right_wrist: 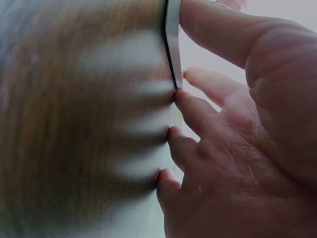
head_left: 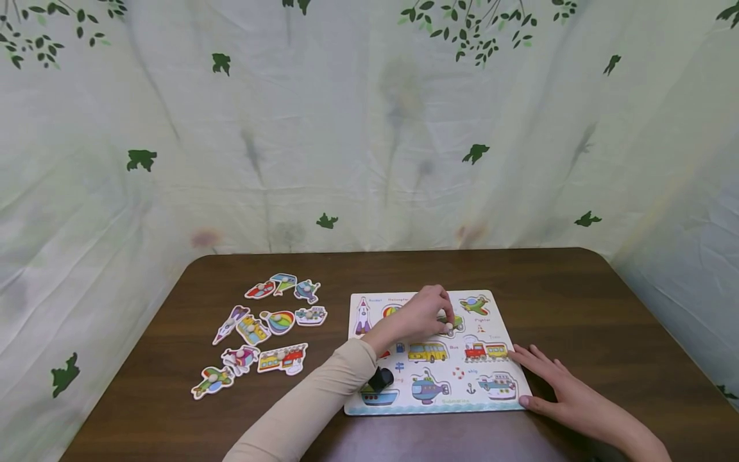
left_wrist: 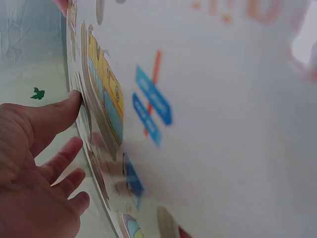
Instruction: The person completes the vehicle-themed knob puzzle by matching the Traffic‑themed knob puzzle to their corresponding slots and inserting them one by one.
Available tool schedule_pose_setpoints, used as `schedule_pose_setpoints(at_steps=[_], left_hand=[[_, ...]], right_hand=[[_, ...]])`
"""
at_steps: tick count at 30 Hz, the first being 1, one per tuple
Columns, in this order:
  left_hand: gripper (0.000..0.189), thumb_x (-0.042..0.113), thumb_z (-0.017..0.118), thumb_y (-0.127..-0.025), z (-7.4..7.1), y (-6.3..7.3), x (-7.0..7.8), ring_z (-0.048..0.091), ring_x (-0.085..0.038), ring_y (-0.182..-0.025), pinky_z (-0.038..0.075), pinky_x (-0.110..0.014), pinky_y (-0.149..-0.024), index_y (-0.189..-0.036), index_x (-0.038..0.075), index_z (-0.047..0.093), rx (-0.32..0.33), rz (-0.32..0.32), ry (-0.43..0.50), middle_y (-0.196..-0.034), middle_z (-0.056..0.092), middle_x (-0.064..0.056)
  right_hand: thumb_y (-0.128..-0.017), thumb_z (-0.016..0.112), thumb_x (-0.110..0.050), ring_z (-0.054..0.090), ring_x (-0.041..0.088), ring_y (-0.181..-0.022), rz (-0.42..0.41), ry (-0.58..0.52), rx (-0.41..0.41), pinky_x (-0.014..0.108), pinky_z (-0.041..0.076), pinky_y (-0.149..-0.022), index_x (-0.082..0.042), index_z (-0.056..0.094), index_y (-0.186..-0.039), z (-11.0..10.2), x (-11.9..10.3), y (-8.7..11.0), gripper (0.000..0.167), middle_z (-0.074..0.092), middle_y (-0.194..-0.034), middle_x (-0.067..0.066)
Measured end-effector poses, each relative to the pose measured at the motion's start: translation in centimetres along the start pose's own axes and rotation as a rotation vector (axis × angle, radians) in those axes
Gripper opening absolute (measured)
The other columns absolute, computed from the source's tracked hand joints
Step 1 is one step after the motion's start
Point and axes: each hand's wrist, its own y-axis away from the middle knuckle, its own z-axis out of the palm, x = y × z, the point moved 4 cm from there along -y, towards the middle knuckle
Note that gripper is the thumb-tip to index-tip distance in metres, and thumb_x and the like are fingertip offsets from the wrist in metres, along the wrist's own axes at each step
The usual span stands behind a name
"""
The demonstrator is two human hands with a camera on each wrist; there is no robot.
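A white puzzle board point(head_left: 404, 405) with printed vehicles lies on the brown table. My left hand point(head_left: 424, 313) reaches over its upper part, fingers bent down at a green car puzzle piece point(head_left: 458, 323) with a pale knob. In the left wrist view the left hand's thumb point(left_wrist: 57, 116) meets the board face and the other fingers are spread; its exact grip is partly hidden. My right hand point(head_left: 568, 391) rests at the board's right edge, fingers extended. In the right wrist view its fingertips point(right_wrist: 166, 176) touch the table and its thumb lies along the board's edge.
Several loose knobbed pieces lie left of the board, among them a train point(head_left: 283, 358), a balloon point(head_left: 280, 322), a rocket point(head_left: 231, 324) and a plane point(head_left: 212, 382). A black wrist device point(head_left: 381, 380) hangs over the board's lower left. A leaf-patterned curtain point(head_left: 346, 128) hangs behind the table.
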Motion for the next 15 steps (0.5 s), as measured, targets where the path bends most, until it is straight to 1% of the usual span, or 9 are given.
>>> schedule_pose_setpoints(at_steps=[2, 4, 6, 7, 8, 9, 12, 14, 15], left_hand=[[0.006, 0.02, 0.074, -0.09, 0.0, 0.04, -0.07, 0.042, -0.018, -0.12, 0.033, -0.03, -0.104, -0.088, 0.025, 0.072, 0.003, -0.009, 0.02, -0.12, 0.052, 0.002], [0.006, 0.02, 0.074, -0.09, -0.02, 0.1, -0.12, 0.041, -0.019, -0.122, 0.033, -0.031, -0.104, -0.089, 0.025, 0.072, 0.004, -0.017, 0.038, -0.122, 0.052, 0.002], [0.006, 0.019, 0.073, -0.09, -0.04, 0.14, -0.18, 0.041, -0.019, -0.122, 0.033, -0.031, -0.104, -0.089, 0.025, 0.072, 0.004, -0.018, 0.044, -0.122, 0.052, 0.001], [0.006, 0.019, 0.073, -0.09, -0.06, 0.17, -0.15, 0.041, -0.019, -0.122, 0.033, -0.031, -0.104, -0.09, 0.024, 0.072, 0.003, -0.016, 0.042, -0.122, 0.052, 0.001], [0.006, 0.018, 0.073, -0.09, -0.1, 0.2, -0.11, 0.041, -0.019, -0.122, 0.033, -0.031, -0.104, -0.09, 0.024, 0.072, 0.001, -0.013, 0.041, -0.122, 0.052, 0.001], [0.005, 0.019, 0.073, -0.09, -0.08, 0.2, -0.14, 0.041, -0.019, -0.122, 0.033, -0.031, -0.104, -0.091, 0.023, 0.072, 0.0, -0.011, 0.038, -0.122, 0.052, 0.001], [0.008, 0.017, 0.073, -0.089, -0.06, 0.3, -0.14, 0.041, -0.019, -0.122, 0.033, -0.032, -0.104, -0.094, 0.023, 0.072, -0.003, -0.008, 0.029, -0.123, 0.053, 0.0], [0.01, 0.017, 0.073, -0.089, -0.07, 0.46, -0.22, 0.041, -0.02, -0.123, 0.033, -0.032, -0.104, -0.097, 0.023, 0.072, -0.002, -0.016, 0.034, -0.124, 0.052, -0.001], [0.011, 0.017, 0.073, -0.089, -0.09, 0.56, -0.27, 0.041, -0.02, -0.123, 0.033, -0.032, -0.105, -0.098, 0.023, 0.072, 0.0, -0.019, 0.035, -0.125, 0.052, -0.001]], right_hand=[[-0.089, 0.072, -0.027, 0.003, -0.017, -0.135, -0.01, 0.01, 0.005, 0.066, 0.0, -0.109, -0.014, 0.044, -0.146, 0.01, -0.03, 0.03, 0.064, 0.035, -0.152, 0.023], [-0.089, 0.072, -0.026, 0.003, -0.016, -0.136, -0.029, 0.03, 0.015, 0.047, -0.004, -0.115, -0.014, 0.044, -0.146, 0.04, -0.08, 0.06, 0.064, 0.036, -0.151, 0.022], [-0.09, 0.072, -0.026, 0.003, -0.016, -0.136, -0.045, 0.05, 0.023, 0.027, -0.007, -0.113, -0.014, 0.044, -0.146, 0.07, -0.09, 0.09, 0.064, 0.037, -0.151, 0.022], [-0.09, 0.072, -0.025, 0.003, -0.016, -0.137, -0.049, 0.056, 0.025, 0.021, -0.008, -0.11, -0.015, 0.044, -0.146, 0.08, -0.07, 0.11, 0.064, 0.037, -0.151, 0.021], [-0.09, 0.071, -0.025, 0.003, -0.016, -0.137, -0.05, 0.058, 0.026, 0.02, -0.008, -0.109, -0.015, 0.044, -0.146, 0.09, -0.02, 0.11, 0.064, 0.037, -0.151, 0.022], [-0.09, 0.071, -0.025, 0.003, -0.016, -0.137, -0.05, 0.057, 0.026, 0.02, -0.008, -0.109, -0.014, 0.044, -0.146, 0.1, 0.03, 0.12, 0.064, 0.037, -0.15, 0.022], [-0.09, 0.072, -0.025, 0.003, -0.017, -0.135, -0.036, 0.025, 0.018, 0.048, -0.006, -0.115, -0.014, 0.044, -0.146, 0.13, 0.25, 0.08, 0.064, 0.036, -0.151, 0.023], [-0.089, 0.072, -0.025, 0.003, -0.018, -0.134, -0.029, 0.012, 0.014, 0.063, -0.002, -0.11, -0.014, 0.044, -0.146, 0.15, 0.35, 0.06, 0.064, 0.036, -0.151, 0.024], [-0.089, 0.072, -0.025, 0.003, -0.019, -0.134, -0.029, 0.008, 0.013, 0.067, -0.001, -0.108, -0.014, 0.044, -0.146, 0.15, 0.38, 0.05, 0.064, 0.036, -0.15, 0.024]])
